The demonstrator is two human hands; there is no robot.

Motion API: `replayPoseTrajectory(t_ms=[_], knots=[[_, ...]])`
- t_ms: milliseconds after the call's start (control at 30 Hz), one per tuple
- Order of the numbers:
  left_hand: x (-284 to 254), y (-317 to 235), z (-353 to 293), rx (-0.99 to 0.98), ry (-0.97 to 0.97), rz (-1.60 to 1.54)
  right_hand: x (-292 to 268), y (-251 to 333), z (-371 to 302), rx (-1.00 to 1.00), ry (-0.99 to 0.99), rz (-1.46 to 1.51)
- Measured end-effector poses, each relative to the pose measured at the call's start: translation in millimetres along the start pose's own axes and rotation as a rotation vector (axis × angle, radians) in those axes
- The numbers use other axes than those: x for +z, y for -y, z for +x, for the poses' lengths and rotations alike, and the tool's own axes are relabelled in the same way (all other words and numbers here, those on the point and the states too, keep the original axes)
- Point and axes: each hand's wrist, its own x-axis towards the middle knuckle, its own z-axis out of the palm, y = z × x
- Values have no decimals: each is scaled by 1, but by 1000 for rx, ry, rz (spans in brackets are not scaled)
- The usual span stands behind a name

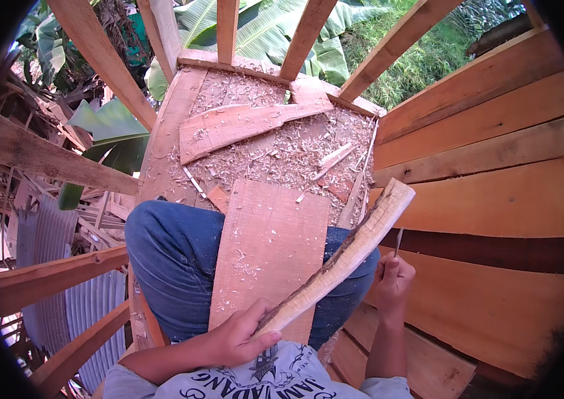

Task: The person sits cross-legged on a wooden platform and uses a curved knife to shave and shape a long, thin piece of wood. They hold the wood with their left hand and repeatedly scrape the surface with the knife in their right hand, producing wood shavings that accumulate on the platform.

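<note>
Left hand point(243, 336): fingers wrapped around curved wood point(348, 263), bottom centre.
Right hand point(394, 276): fist clenched, thin blade point(398, 241) projecting upward, right of centre.
Curved wood: pale, dark rough edge, running diagonally from bottom centre to right of centre.
Board point(265, 253): flat, rectangular, over denim-covered legs point(172, 256), centre.
Shavings point(282, 147): curled, scattered, upper centre.
Sheets point(96, 319): corrugated, grey, lower left.

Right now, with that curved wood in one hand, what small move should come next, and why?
Probably bring the right hand in toward the curved wood: it holds a thin, blade-like tool that appears apart from the wood, while the left hand grips the near end and shavings lie scattered ahead.
</note>
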Motion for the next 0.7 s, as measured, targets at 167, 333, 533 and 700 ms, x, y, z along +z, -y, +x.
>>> replayPoseTrajectory(t_ms=[167, 333, 533, 700], knots=[[-6, 7, 7, -59, 101, -199, 36, 33, -29, -298, 232, -189], [-13, -2, -6, -145, 178, -381, 22, 16, -16, -23, -42, -196], [1, -11, -6, -108, 164, -306, 34, 55, -50, -349, 161, -187], [1, -3, -16, -67, 127, -139, 15, 28, -22, -26, -168, -178]])
